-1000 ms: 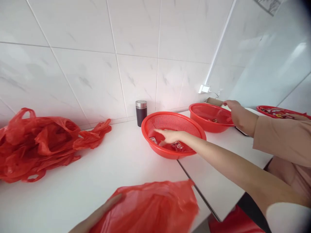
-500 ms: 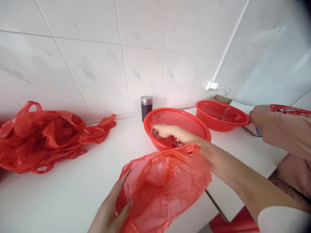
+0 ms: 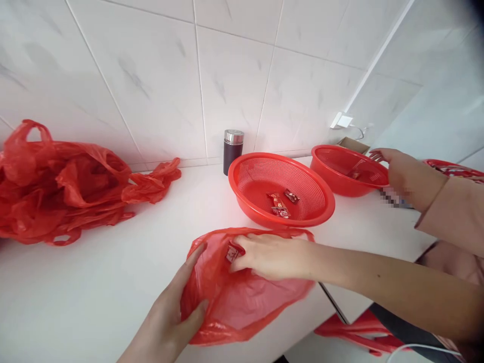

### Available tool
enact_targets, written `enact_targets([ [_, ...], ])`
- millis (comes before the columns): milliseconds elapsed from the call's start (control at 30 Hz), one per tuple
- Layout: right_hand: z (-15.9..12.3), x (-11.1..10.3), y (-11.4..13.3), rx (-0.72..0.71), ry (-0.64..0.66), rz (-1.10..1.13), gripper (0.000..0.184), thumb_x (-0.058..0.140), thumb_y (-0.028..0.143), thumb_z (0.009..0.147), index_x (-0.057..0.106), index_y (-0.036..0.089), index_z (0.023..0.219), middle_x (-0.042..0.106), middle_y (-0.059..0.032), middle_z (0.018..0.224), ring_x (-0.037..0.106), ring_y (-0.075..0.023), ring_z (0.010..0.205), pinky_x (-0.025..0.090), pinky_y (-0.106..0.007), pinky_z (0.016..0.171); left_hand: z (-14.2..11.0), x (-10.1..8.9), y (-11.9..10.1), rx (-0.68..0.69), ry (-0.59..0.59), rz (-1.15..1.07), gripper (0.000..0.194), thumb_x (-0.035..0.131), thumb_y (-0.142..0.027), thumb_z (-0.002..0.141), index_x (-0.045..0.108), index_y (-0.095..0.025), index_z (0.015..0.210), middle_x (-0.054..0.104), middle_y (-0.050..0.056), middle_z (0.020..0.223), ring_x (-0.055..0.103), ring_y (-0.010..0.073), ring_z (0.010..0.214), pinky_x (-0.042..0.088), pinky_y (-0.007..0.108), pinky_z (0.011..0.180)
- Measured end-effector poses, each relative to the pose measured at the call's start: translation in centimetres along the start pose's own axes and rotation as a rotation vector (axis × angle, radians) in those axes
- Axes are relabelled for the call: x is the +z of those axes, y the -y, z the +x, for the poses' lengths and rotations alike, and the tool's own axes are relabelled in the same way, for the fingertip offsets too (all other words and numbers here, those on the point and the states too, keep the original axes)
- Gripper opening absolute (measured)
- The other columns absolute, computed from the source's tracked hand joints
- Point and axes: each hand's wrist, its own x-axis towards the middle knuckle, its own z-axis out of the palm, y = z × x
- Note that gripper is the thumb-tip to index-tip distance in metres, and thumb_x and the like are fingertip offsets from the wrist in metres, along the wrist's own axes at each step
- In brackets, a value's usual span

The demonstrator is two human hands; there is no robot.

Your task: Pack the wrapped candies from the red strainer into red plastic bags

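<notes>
A red plastic bag (image 3: 260,307) lies on the white table with its mouth spread wide. My left hand (image 3: 170,307) holds the bag's left side, fingers on the film and thumb inside the opening. Inside the mouth is my right hand (image 3: 268,254), its fingers around a small red packet (image 3: 232,253) with white print. Just beyond the bag sits a red plastic colander (image 3: 245,174), with several similar small wrapped packets (image 3: 280,205) at its bottom.
Crumpled red plastic bags (image 3: 68,186) are heaped at the left. A dark flask (image 3: 232,151) stands by the tiled wall. At the right is another red colander (image 3: 336,176), with a co-worker's hand (image 3: 393,161) beside it. The table's front edge runs at lower right.
My right hand has come out of the colander and into the bag's mouth, bringing a small packet. My left hand stays on the bag. The co-worker's hand has risen beside the right colander.
</notes>
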Motion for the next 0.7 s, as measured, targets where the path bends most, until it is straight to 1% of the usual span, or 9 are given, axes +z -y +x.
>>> enact_targets([
  [100,-0.2,-2.1,-1.2,-0.094,0.060,0.119,0.035,0.056,0.022,0.087,0.066,0.036,0.118,0.058,-0.0021,0.126,0.056,-0.0228,0.111,0.046,-0.035,0.088,0.2,0.0,0.4,-0.025,-0.068,0.043,0.070,0.051,-0.036,0.089,0.019,-0.036,0.151,0.036,0.003,0.154,0.039,0.0280,0.137,0.041,0.047,0.106],
  [167,-0.8,-4.8,-2.4,-0.065,-0.051,0.222,0.035,0.052,0.031,0.091,0.061,0.036,0.124,0.059,-0.0007,0.126,0.058,-0.0200,0.108,0.046,-0.032,0.089,0.5,0.0,0.6,-0.010,-0.141,0.050,0.068,0.052,-0.038,0.089,0.022,-0.037,0.150,0.035,0.002,0.154,0.039,0.0281,0.137,0.040,0.047,0.107],
  [233,-1.1,-6.9,-4.9,0.104,-0.215,0.212,0.040,0.052,0.037,0.091,0.055,0.038,0.131,0.059,-0.0013,0.127,0.060,-0.0213,0.106,0.047,-0.034,0.088,0.6,0.0,0.8,0.023,-0.190,0.050,0.065,0.053,-0.039,0.088,0.026,-0.039,0.148,0.036,0.000,0.154,0.038,0.0280,0.137,0.038,0.047,0.109],
  [300,-1.1,-7.9,-8.7,0.315,-0.285,0.088,0.058,0.060,0.043,0.084,0.044,0.041,0.140,0.046,-0.0036,0.142,0.055,-0.0276,0.114,0.044,-0.040,0.094,0.7,0.0,1.1,0.049,-0.199,0.059,0.063,0.055,-0.039,0.088,0.030,-0.040,0.146,0.039,0.000,0.151,0.038,0.0279,0.137,0.035,0.047,0.111],
  [367,-0.7,-7.8,-12.9,0.568,-0.183,-0.019,0.095,0.075,0.054,0.067,0.026,0.043,0.148,0.022,-0.0076,0.156,0.046,-0.0390,0.125,0.040,-0.050,0.098,0.7,0.1,1.4,0.058,-0.197,0.072,0.060,0.055,-0.038,0.088,0.035,-0.039,0.144,0.042,0.001,0.149,0.039,0.0283,0.137,0.035,0.048,0.111],
  [433,-0.2,-7.1,-16.4,0.744,-0.060,-0.054,0.118,0.079,0.064,0.055,0.016,0.040,0.151,0.013,-0.0116,0.158,0.033,-0.0463,0.133,0.036,-0.056,0.099,0.7,0.1,1.8,0.071,-0.217,0.069,0.055,0.055,-0.038,0.087,0.041,-0.040,0.141,0.044,0.002,0.147,0.039,0.0286,0.136,0.036,0.048,0.111],
  [533,0.2,-5.9,-18.9,0.716,0.030,0.013,0.119,0.073,0.072,0.055,0.016,0.033,0.153,0.029,-0.0148,0.152,0.038,-0.0418,0.131,0.038,-0.050,0.099,0.9,0.1,2.2,0.073,-0.253,0.036,0.052,0.054,-0.039,0.088,0.045,-0.040,0.139,0.044,0.002,0.146,0.040,0.0288,0.136,0.035,0.049,0.111],
  [633,0.2,-5.0,-18.5,0.573,0.071,0.071,0.109,0.070,0.073,0.059,0.030,0.029,0.149,0.048,-0.0145,0.136,0.052,-0.0342,0.117,0.042,-0.041,0.092,1.0,0.1,2.3,0.034,-0.260,0.020,0.052,0.053,-0.039,0.088,0.044,-0.039,0.139,0.045,0.003,0.145,0.040,0.0293,0.136,0.033,0.051,0.111],
  [700,0.1,-4.6,-17.6,0.545,0.087,0.061,0.103,0.071,0.071,0.058,0.037,0.030,0.146,0.050,-0.0138,0.131,0.056,-0.0321,0.109,0.044,-0.040,0.088,1.0,0.1,2.5,0.036,-0.253,0.039,0.053,0.054,-0.039,0.088,0.043,-0.041,0.139,0.044,0.002,0.146,0.039,0.0294,0.136,0.034,0.052,0.111],
])
